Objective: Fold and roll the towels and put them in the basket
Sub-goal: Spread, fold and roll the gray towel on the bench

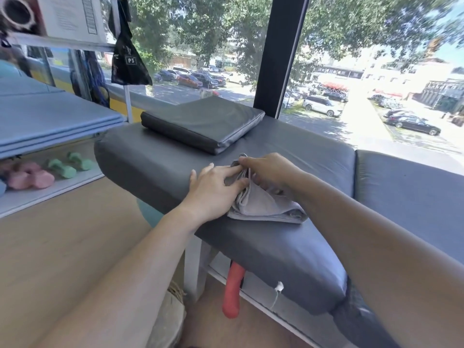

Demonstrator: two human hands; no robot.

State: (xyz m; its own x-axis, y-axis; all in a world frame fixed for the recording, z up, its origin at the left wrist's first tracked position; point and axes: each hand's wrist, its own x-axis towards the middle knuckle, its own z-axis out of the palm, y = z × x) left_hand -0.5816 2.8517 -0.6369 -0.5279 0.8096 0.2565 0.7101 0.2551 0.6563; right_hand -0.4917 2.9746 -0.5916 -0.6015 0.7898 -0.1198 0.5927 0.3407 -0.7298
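Observation:
A grey towel (266, 205), folded into a narrow strip, lies on the dark padded bench (155, 159). My left hand (213, 184) rests flat on the towel's left side, fingers pressing its far end. My right hand (270, 172) pinches the towel's far edge between thumb and fingers and lifts it slightly. The near end of the towel lies flat by the bench's front edge. A woven basket (173, 307) shows partly on the floor under my left forearm.
A dark square cushion (203, 123) lies on the bench behind the towel. Blue mats (50, 116) are stacked at left, with pink and green dumbbells (62, 168) on a low shelf. A red roller (233, 290) leans under the bench. A large window stands behind.

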